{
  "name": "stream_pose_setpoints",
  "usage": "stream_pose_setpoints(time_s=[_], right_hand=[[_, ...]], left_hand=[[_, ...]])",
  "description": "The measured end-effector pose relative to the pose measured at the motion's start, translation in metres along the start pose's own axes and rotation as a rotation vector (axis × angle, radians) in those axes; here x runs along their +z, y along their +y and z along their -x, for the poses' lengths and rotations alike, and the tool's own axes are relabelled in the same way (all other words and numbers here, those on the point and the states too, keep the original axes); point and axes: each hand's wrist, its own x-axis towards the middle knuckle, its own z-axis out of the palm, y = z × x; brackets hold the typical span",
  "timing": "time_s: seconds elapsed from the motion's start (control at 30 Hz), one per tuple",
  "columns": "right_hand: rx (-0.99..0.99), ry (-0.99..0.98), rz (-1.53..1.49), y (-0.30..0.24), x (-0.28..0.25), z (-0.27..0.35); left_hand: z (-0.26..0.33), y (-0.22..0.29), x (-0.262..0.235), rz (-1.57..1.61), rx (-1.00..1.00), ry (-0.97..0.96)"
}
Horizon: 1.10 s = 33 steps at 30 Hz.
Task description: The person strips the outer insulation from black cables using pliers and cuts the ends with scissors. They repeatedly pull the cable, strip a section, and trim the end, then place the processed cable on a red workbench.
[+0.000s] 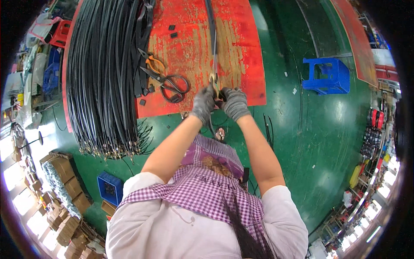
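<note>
Head view, looking steeply down: left hand (203, 103) in a grey glove closing around a black strap (213, 39), right hand (234, 103) in a matching glove pinching the same strap just beside it, at the near edge of the red worktable (241, 52). Strap running straight away across the table, leaving the picture at the top; its metal fitting barely showing between the gloves, fingertips curling out of sight. Lower part dangling below the hands, getting lost against the purple checked apron (202, 190). Lying to the left: large black scissors (170, 84), orange-handled scissors (151, 62) partly tucked under them, small black offcuts (172, 31). Further left, hanging over the table edge, a thick bundle of black straps (103, 73), single ones blurring together. Standing apart on the green floor, a blue stool (325, 75).
</note>
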Motion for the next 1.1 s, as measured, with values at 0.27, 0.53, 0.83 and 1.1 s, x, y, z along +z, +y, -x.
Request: stream_pose_setpoints(time_s=[0.27, 0.53, 0.83, 1.1], right_hand=[[-0.114, 0.446, -0.726, -0.003, -0.011, -0.033], [-0.079, -0.036, -1.503, -0.015, -0.031, -0.05], [0.124, -0.147, -1.426, -0.007, -0.021, -0.08], [-0.055, -0.245, -1.099, -0.013, 0.007, -0.107]], left_hand=[[-0.057, 0.014, -0.008, 0.942, -0.626, -0.145], [-0.014, -0.012, -0.062, 1.018, -0.756, -0.171], [0.105, -0.047, -0.13, 0.919, -0.718, -0.258], [0.106, -0.026, -0.137, 1.064, -0.917, -0.359]])
